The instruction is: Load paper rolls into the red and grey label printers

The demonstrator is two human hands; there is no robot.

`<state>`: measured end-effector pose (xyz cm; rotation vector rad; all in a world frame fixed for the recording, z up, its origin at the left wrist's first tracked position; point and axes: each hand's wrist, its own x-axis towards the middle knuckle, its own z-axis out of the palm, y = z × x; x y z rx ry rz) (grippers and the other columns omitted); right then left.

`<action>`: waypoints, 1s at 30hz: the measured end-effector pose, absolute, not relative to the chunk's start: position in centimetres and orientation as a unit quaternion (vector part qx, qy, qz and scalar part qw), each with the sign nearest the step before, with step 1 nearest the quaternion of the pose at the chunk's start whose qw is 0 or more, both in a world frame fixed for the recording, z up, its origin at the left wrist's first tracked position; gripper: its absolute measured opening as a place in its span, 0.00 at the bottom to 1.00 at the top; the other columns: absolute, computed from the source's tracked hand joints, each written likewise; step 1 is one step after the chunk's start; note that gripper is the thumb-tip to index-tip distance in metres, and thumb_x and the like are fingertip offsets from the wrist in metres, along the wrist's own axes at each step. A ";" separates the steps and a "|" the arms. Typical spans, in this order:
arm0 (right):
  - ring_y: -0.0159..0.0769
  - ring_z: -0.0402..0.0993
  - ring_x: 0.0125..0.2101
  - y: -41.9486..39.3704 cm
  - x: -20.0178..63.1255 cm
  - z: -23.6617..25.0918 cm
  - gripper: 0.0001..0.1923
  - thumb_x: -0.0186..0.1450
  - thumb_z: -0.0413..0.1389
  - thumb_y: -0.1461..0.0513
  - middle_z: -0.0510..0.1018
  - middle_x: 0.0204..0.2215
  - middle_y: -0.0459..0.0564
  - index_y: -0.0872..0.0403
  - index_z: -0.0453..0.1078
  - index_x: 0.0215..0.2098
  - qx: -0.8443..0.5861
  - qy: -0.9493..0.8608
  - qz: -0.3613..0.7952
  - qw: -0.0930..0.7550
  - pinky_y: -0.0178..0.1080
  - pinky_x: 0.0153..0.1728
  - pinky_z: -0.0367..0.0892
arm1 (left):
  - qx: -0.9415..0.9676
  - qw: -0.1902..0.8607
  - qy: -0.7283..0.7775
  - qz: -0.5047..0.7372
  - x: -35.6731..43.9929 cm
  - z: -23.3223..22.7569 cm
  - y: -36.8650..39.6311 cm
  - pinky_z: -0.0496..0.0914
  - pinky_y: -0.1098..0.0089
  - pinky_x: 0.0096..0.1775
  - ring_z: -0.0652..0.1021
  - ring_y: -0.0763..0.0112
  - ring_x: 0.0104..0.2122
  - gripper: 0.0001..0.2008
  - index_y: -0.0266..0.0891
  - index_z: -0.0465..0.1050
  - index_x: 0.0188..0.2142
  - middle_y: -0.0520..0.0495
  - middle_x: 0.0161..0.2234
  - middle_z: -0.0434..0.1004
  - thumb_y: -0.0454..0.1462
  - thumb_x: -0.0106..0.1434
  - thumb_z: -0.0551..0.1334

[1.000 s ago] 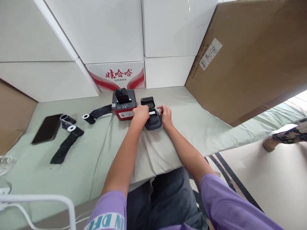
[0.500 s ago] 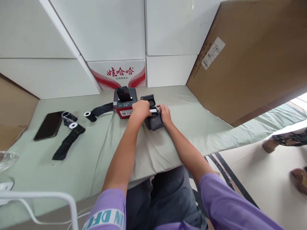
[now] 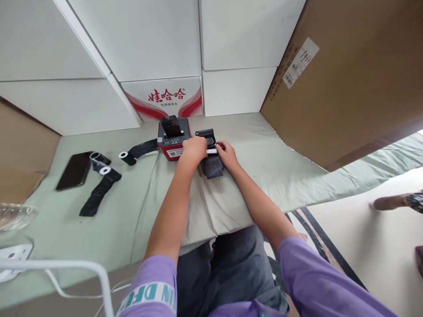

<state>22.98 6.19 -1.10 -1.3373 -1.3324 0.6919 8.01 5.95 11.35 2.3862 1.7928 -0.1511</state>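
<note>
A small black printer (image 3: 205,134) with its lid tipped up sits on the cloth between my hands. Across its opening lies a white piece (image 3: 211,151), seemingly part of a paper roll, and a black strip (image 3: 213,167) hangs down in front. My left hand (image 3: 194,149) is closed over the printer's left side, its fingertips partly hidden. From the right, my right hand (image 3: 228,155) pinches at the white piece's right end. Just left stands a red and black desktop printer (image 3: 173,140), a black strip sticking out of its top.
Left on the cloth are a roll with black paper (image 3: 127,158), another unrolled roll (image 3: 101,189) and a black phone (image 3: 74,171). White boxes (image 3: 161,39) line the back; a big carton (image 3: 350,88) leans at right. A power strip (image 3: 15,259) and white tube (image 3: 66,264) occupy the lower left.
My right hand's fingers have shifted from the small printer's side in toward the white piece. My left hand stays over its left side. The view has tilted slightly, and the person's feet at right moved.
</note>
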 end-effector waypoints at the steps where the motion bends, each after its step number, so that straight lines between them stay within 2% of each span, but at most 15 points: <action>1: 0.38 0.72 0.35 6.2 23.0 -1.1 0.09 0.66 0.57 0.57 0.80 0.36 0.49 0.52 0.75 0.41 -0.562 -0.560 0.293 0.534 0.41 0.43 0.68 | 0.796 0.073 0.599 -0.053 8.1 11.4 5.9 0.75 0.56 0.52 0.82 0.46 0.52 0.18 0.40 0.83 0.51 0.33 0.51 0.83 0.35 0.61 0.68; 9: 0.38 0.73 0.34 6.3 23.0 -1.3 0.11 0.66 0.56 0.56 0.79 0.37 0.49 0.53 0.74 0.41 -0.563 -0.552 0.298 0.538 0.41 0.41 0.67 | 0.802 0.063 0.593 -0.040 8.2 12.1 5.2 0.75 0.57 0.52 0.81 0.46 0.52 0.19 0.39 0.83 0.51 0.33 0.52 0.82 0.35 0.59 0.69; 12: 0.37 0.72 0.34 6.4 23.0 -1.4 0.10 0.66 0.56 0.56 0.79 0.36 0.49 0.52 0.74 0.41 -0.565 -0.548 0.300 0.539 0.41 0.40 0.67 | 0.805 0.060 0.589 -0.015 7.8 12.2 5.2 0.75 0.59 0.51 0.82 0.48 0.50 0.19 0.39 0.84 0.50 0.35 0.50 0.83 0.35 0.58 0.69; 17: 0.36 0.71 0.33 6.4 23.2 -1.5 0.13 0.65 0.55 0.51 0.79 0.36 0.47 0.51 0.73 0.40 -0.553 -0.550 0.317 0.539 0.39 0.38 0.67 | 0.821 0.152 0.540 0.109 5.0 13.8 5.1 0.75 0.66 0.46 0.83 0.58 0.41 0.13 0.41 0.84 0.43 0.43 0.41 0.85 0.36 0.58 0.67; 21: 0.38 0.72 0.34 6.5 23.1 -1.6 0.13 0.65 0.54 0.52 0.79 0.37 0.49 0.51 0.72 0.41 -0.560 -0.555 0.311 0.530 0.41 0.39 0.68 | 0.773 0.238 0.537 0.241 1.0 16.1 4.1 0.73 0.70 0.37 0.80 0.69 0.32 0.18 0.43 0.77 0.49 0.47 0.41 0.82 0.40 0.60 0.67; 25: 0.40 0.73 0.35 6.5 23.0 -1.6 0.13 0.65 0.53 0.53 0.80 0.38 0.51 0.52 0.73 0.41 -0.571 -0.558 0.291 0.526 0.44 0.44 0.70 | 0.719 0.233 0.549 0.357 -3.3 17.5 2.8 0.68 0.76 0.31 0.73 0.75 0.31 0.19 0.41 0.74 0.52 0.48 0.42 0.77 0.44 0.64 0.65; 28: 0.40 0.74 0.36 6.4 22.9 -1.5 0.13 0.66 0.53 0.54 0.81 0.39 0.52 0.52 0.73 0.42 -0.572 -0.564 0.288 0.521 0.45 0.45 0.70 | 0.678 0.214 0.567 0.416 -6.5 17.3 2.5 0.63 0.77 0.31 0.69 0.76 0.31 0.21 0.38 0.76 0.54 0.49 0.36 0.74 0.44 0.64 0.64; 30: 0.40 0.74 0.37 6.4 23.0 -1.4 0.13 0.66 0.53 0.54 0.81 0.40 0.52 0.52 0.73 0.42 -0.571 -0.569 0.288 0.517 0.45 0.46 0.70 | 0.657 0.184 0.600 0.417 -8.5 16.8 2.6 0.63 0.76 0.32 0.69 0.76 0.31 0.22 0.41 0.78 0.56 0.50 0.34 0.74 0.42 0.62 0.65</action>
